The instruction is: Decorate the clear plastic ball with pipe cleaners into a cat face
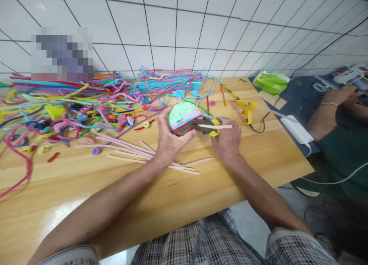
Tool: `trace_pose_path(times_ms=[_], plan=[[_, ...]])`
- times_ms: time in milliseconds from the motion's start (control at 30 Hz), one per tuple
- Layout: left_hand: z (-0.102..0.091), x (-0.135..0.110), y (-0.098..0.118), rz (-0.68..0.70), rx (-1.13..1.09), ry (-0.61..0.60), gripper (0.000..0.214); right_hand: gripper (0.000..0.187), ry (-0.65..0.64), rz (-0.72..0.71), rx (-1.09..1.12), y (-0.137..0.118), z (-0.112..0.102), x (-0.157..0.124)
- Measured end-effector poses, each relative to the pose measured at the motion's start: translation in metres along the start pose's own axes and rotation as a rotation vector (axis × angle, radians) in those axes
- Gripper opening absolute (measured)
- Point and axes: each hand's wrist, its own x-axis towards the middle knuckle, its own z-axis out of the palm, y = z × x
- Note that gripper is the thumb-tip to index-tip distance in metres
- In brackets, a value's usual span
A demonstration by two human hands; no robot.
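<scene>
My left hand (169, 145) is wrapped round a ball (184, 113) covered in rows of pipe cleaner, pale green on top with pink, blue and red bands below. In my right hand (228, 140) are pliers (211, 131) with green and yellow handles, their dark jaws against the lower right of the ball. A short cream pipe cleaner (220, 126) sticks out from the ball there, passing over the pliers. Whether the jaws grip it I cannot tell. Below my left hand, several pale pink pipe cleaners (132, 151) lie on the wooden table (115, 203).
A heap of coloured pipe cleaners (71, 112) spreads over the left side, with a bundle (169, 81) behind the ball. At right lie a yellow glue gun (247, 110), a craft knife (230, 92) and a white power adapter (296, 129). Another person's arm (324, 112) is farther right.
</scene>
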Motion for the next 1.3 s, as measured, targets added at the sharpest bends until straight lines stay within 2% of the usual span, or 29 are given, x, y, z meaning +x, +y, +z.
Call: trace_pose_path(times_ms=[300,500,700,800,933,1033,1167,1300], plan=[[0.001,0.002,0.003,-0.036,-0.010,0.001,0.119,0.041,-0.070,-0.090,0.083,0.011,0.005,-0.001],[0.000,0.003,-0.002,-0.072,0.005,-0.001,0.120,0.022,-0.058,-0.096,0.058,0.019,0.013,0.002],[0.001,0.001,-0.001,-0.112,0.010,-0.003,0.119,0.016,-0.152,-0.103,0.062,0.018,0.014,0.004],[0.002,0.002,0.002,-0.115,-0.002,0.024,0.120,0.025,-0.164,-0.122,0.071,0.014,0.011,0.005],[0.002,0.005,0.004,-0.122,0.008,0.040,0.114,0.047,-0.156,-0.149,0.037,0.007,0.009,0.008],[0.000,0.006,0.001,-0.133,0.044,0.045,0.111,0.054,-0.165,-0.139,0.040,0.001,0.008,0.007],[-0.001,0.007,-0.005,-0.107,0.070,0.060,0.110,0.070,-0.170,-0.099,0.128,-0.003,0.009,0.001],[0.000,0.007,-0.008,-0.112,0.065,0.053,0.103,0.090,-0.129,-0.122,0.214,-0.004,0.015,-0.003]])
